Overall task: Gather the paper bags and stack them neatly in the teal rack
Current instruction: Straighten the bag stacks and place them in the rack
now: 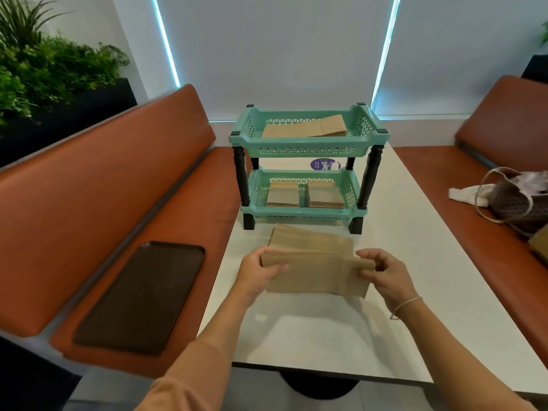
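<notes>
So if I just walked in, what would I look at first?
Probably the teal rack standing in the middle of the white table, with brown paper bags on both shelves. Right in front of it, the left hand and right hand hold a bunch of paper bags by its two ends. Orange benches run along both sides.

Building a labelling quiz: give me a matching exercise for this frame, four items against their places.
Items:
1. dark brown rectangular tray
2. grey woven bag
3. bundle of brown paper bags
4. two small stacks of brown paper bags

Places:
A. lower tier of the teal plastic rack
B. orange bench seat on the right
C. held between the left hand and right hand over the white table
D. orange bench seat on the left

Pairs: 1-D, 2-B, 3-C, 4-A
</notes>
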Demonstrator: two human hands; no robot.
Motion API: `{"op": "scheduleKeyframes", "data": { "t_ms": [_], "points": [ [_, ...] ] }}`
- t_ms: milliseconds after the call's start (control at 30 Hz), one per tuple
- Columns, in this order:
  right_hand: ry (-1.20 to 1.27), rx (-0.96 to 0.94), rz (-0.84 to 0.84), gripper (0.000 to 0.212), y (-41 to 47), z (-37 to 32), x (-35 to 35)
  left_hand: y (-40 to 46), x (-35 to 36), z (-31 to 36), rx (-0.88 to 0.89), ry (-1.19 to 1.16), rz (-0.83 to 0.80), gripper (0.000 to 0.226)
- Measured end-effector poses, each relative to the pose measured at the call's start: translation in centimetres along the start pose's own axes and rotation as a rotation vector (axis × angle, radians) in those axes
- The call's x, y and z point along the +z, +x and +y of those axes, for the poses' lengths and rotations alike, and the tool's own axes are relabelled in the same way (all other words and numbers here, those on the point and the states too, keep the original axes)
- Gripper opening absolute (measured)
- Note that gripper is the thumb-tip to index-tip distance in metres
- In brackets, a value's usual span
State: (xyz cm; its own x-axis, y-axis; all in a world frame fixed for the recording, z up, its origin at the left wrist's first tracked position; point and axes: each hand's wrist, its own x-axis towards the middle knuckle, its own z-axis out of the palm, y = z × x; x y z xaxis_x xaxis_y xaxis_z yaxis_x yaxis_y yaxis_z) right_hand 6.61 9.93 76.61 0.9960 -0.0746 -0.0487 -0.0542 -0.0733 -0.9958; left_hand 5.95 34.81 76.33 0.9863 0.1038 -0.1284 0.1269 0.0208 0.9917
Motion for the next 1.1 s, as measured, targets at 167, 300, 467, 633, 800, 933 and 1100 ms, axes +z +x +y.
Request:
{"op": "scheduleKeyframes", "data": {
  "t_ms": [167,300,467,633,800,933,1100],
  "points": [
    [-0.099,0.092,0.05,0.035,-1.1,3.0,1.1,-0.9,1.2,-2.5,-0.072,-0.019,0.005,0.044],
    [-0.102,0.108,0.057,0.028,-0.6,2.7,1.2,-0.8,1.5,-1.8,-0.074,-0.016,-0.018,0.034],
    [-0.101,0.061,0.026,0.038,0.1,2.1,1.0,-0.3,0.8,-1.2,-0.04,0.002,-0.046,0.035],
    [-0.145,0.095,0.011,0.042,-0.2,3.2,1.2,-0.1,0.6,-2.4,-0.039,0.024,-0.012,0.043],
    [-0.113,0.113,0.04,0.037,0.3,2.8,1.3,0.0,1.2,-2.0,-0.073,0.004,-0.017,0.037],
    [-0.154,0.118,0.024,0.03,0.4,2.9,1.2,0.2,0.9,-2.1,-0.086,0.024,-0.021,0.031],
    [-0.466,0.23,-0.071,0.014,0.4,4.9,0.6,0.0,0.3,-4.1,-0.159,0.216,-0.051,0.042]
  ]
}}
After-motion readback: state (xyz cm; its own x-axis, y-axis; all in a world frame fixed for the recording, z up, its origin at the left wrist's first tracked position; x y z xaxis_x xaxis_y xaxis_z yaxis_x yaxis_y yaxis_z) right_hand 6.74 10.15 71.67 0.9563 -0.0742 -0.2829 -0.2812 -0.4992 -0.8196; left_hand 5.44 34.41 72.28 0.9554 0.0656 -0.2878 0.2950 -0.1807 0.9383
